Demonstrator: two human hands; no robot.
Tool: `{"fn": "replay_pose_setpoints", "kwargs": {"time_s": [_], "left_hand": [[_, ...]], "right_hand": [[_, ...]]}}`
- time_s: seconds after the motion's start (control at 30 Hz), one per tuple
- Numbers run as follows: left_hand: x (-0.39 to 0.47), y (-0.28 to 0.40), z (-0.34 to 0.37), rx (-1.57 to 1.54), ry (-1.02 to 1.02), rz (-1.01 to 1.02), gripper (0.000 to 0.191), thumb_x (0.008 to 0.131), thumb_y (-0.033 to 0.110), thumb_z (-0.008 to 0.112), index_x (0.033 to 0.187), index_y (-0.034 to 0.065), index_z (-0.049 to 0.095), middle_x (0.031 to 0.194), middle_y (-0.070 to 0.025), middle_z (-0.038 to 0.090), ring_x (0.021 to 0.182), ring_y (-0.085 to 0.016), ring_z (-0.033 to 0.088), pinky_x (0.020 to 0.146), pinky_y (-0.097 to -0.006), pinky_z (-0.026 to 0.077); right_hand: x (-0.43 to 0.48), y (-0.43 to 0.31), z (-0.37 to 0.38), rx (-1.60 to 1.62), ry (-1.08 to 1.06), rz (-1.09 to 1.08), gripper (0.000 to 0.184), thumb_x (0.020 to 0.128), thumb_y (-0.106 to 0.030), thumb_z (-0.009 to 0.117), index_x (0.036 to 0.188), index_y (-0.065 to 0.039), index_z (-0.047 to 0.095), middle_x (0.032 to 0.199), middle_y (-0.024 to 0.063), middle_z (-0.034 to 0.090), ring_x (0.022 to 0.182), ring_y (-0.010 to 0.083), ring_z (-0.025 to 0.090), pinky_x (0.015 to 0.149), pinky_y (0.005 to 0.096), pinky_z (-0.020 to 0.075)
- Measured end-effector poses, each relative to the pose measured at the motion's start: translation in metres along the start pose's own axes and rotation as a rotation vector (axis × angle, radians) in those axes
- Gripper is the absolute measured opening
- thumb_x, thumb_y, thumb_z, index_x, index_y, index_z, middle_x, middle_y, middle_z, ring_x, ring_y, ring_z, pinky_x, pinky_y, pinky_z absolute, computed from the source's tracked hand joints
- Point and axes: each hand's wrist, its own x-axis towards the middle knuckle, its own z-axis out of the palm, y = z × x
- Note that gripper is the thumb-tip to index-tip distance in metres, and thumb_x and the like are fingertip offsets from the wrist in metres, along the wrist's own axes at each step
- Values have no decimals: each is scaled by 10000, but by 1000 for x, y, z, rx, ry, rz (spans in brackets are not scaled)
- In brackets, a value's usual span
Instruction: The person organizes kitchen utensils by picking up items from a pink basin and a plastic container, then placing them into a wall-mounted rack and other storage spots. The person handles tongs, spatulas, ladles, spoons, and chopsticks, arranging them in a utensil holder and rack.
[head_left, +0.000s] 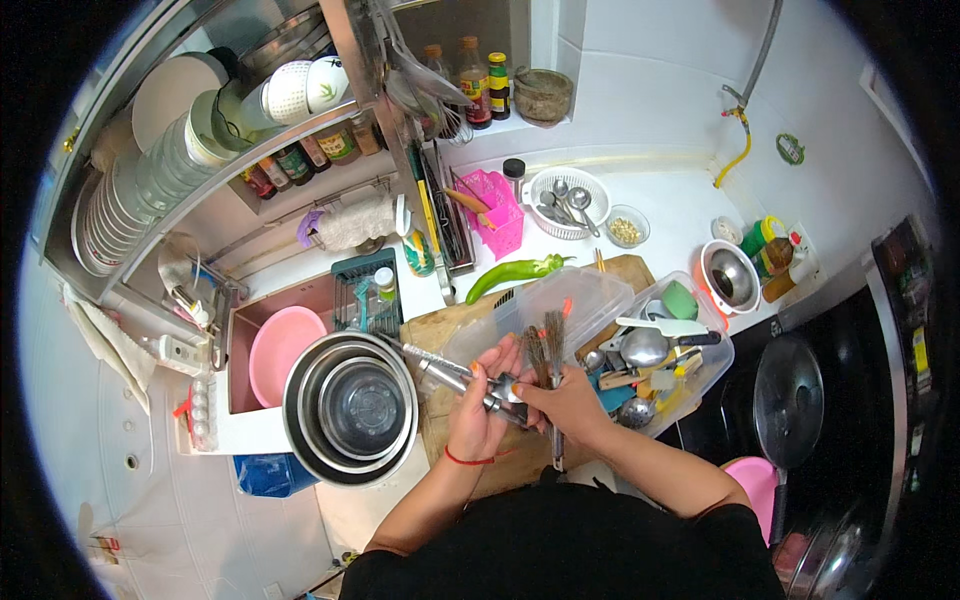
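My left hand (476, 420), a red cord at its wrist, is palm up around several metal-handled utensils (444, 372); their exact kind is partly hidden by the fingers. In my right hand (579, 409) are two brushes (553, 341) with brown bristles pointing away from me. Its thumb also touches the metal pieces in the left hand. Both hands are over a wooden cutting board (441, 431). To the right, a clear plastic bin (727, 361) holds a ladle (643, 348), a white-bladed knife (664, 325) and other utensils. Its clear lid (604, 289) lies beyond the hands.
Nested steel bowls (294, 420) stand at left, beside a sink with a pink basin (281, 349). A green pepper (510, 277) lies behind the board, near a white colander (536, 184) of spoons and a pink holder (510, 229). A wok (787, 397) is at right.
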Motion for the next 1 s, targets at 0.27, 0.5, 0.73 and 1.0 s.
{"fn": "replay_pose_setpoints", "kwargs": {"time_s": [0.27,0.5,0.73,1.0], "left_hand": [[6,30,-15,122,137,23,426,957,287,427,1227,-42,448,1367,-195,379,1272,-292,380,1049,-423,334],[-3,29,-48,49,340,-43,346,950,232,462,1147,-50,499,1208,-201,524,1139,-310,512,978,-413,416],[-9,35,-68,26,425,-38,242,927,193,511,1043,-11,567,1021,-145,621,919,-231,619,833,-358,506],[-3,48,-59,95,444,-136,249,932,227,515,1029,3,564,723,-15,506,613,-98,476,555,-224,416]], "right_hand": [[100,-82,-60,-427,363,-470,69,801,-35,594,764,24,600,628,58,598,511,99,558,451,248,444],[268,-95,-102,-560,602,-917,167,719,-102,689,780,22,595,683,188,604,580,298,608,567,370,476],[326,-67,-74,-993,663,-1092,191,687,-113,713,708,14,572,549,190,571,483,303,595,512,360,481],[307,-65,-80,-533,425,-508,232,742,-144,703,774,56,589,644,191,608,568,293,609,512,373,476]]}}
